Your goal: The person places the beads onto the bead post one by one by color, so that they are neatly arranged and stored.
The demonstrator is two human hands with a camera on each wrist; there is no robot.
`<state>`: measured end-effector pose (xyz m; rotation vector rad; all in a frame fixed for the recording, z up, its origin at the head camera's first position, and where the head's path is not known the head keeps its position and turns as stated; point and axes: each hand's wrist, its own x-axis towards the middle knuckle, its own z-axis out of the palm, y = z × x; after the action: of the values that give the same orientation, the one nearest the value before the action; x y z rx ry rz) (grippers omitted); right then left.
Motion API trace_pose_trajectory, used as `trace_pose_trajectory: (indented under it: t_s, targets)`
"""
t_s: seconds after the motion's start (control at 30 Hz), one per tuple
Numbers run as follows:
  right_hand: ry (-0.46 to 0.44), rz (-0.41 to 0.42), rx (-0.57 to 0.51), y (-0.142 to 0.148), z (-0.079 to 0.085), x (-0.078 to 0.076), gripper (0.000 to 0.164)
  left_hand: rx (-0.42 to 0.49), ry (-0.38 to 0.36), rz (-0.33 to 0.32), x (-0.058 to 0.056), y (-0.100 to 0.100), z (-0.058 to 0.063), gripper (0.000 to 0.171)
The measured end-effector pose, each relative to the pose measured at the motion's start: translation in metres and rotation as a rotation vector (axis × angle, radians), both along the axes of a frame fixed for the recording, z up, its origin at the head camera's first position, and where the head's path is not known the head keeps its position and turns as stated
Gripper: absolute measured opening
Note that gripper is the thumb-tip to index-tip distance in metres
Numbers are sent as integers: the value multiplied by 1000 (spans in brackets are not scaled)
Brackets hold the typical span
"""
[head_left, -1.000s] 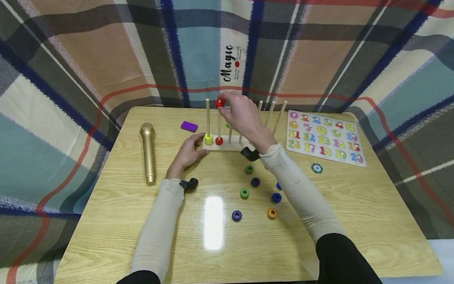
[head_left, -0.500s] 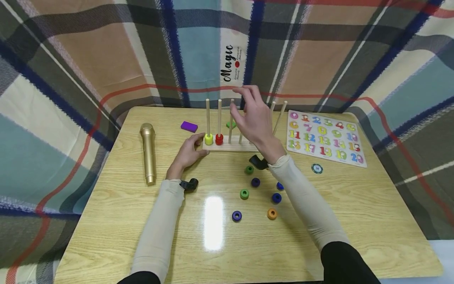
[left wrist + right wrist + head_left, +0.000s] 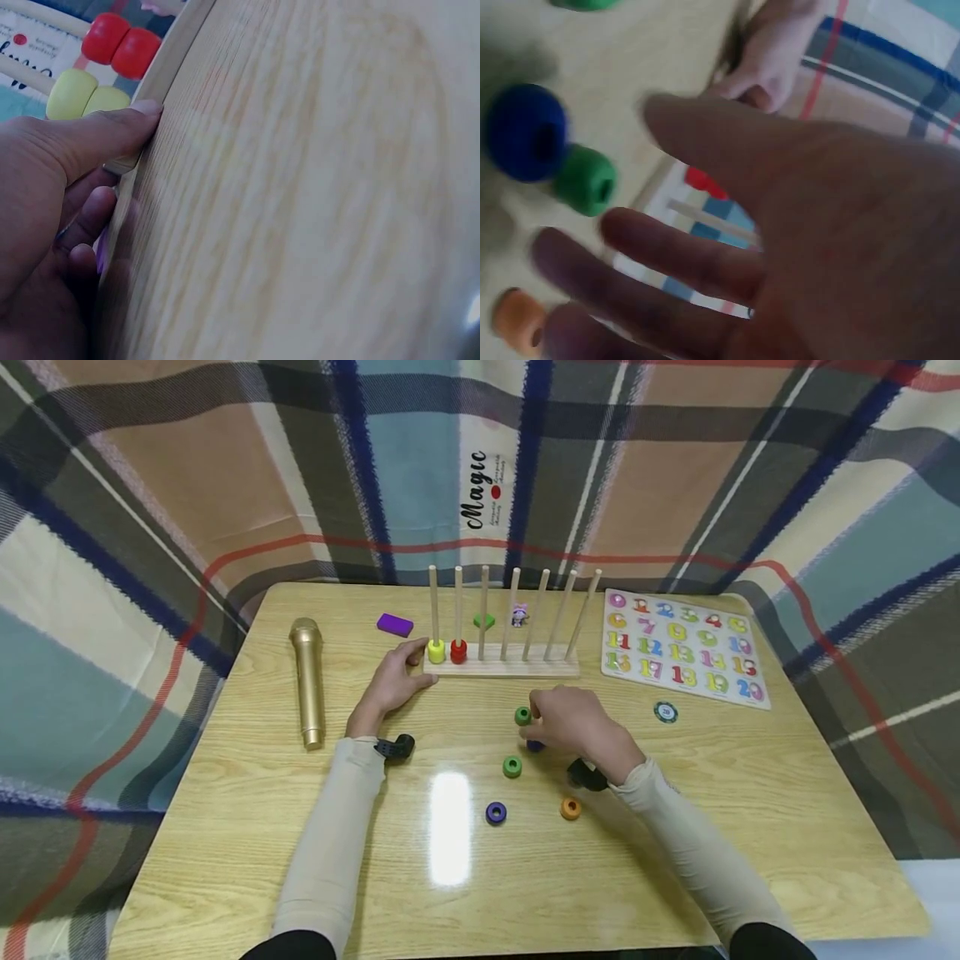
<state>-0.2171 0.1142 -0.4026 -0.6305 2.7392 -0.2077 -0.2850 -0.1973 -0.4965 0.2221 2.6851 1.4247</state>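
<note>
My left hand (image 3: 392,683) grips the left end of a wooden peg stand (image 3: 517,670), thumb along its front edge and fingers behind. Two yellow beads (image 3: 82,96) sit on the first peg and two red beads (image 3: 120,45) on the second; the other pegs are bare. My right hand (image 3: 577,722) hovers over the loose beads, fingers apart and holding nothing. Closest to its fingertips are a green bead (image 3: 522,716) and a dark blue bead (image 3: 534,746), partly covered in the head view. An orange bead (image 3: 519,321) shows below the fingers in the right wrist view.
Another green bead (image 3: 512,767), a blue bead (image 3: 496,813) and an orange bead (image 3: 571,808) lie nearer the front. A gold microphone (image 3: 308,683) lies left, a number board (image 3: 686,647) and round chip (image 3: 665,712) right. Behind the stand are a purple block (image 3: 394,625) and a small figurine (image 3: 519,614).
My right hand let go of the red bead, which dropped down its peg onto the other red one. The hand then moved toward me, down to the loose beads. My left hand stayed on the stand.
</note>
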Motion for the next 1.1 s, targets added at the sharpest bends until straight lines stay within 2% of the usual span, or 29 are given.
trace_pose_trajectory:
  t_s: [0.07, 0.23, 0.37, 0.5, 0.7, 0.83, 0.93, 1.1]
  targets:
    - [-43, 23, 28, 3, -7, 4, 29, 0, 2, 4, -1, -2, 1, 76]
    - [-65, 72, -4, 3, -21, 6, 20, 2, 8, -3, -1, -3, 1, 75]
    - [-31, 89, -58, 1, -17, 2, 20, 4, 3, -14, -2, -4, 0, 75]
    - [94, 95, -186, -4, 8, -14, 30, 0, 11, 0, -2, -5, 0, 75]
    - [365, -2, -465, -22, 67, -45, 36, 3, 33, -8, -3, -5, 3, 76]
    - [504, 0, -589, -38, 90, -64, 36, 11, 27, 1, -3, -5, 3, 76]
    - [513, -5, -589, -48, 96, -74, 38, 13, 21, 2, -2, -3, 2, 76]
    - [433, -65, -494, -55, 95, -80, 40, -1, 9, -11, -1, -1, 0, 75]
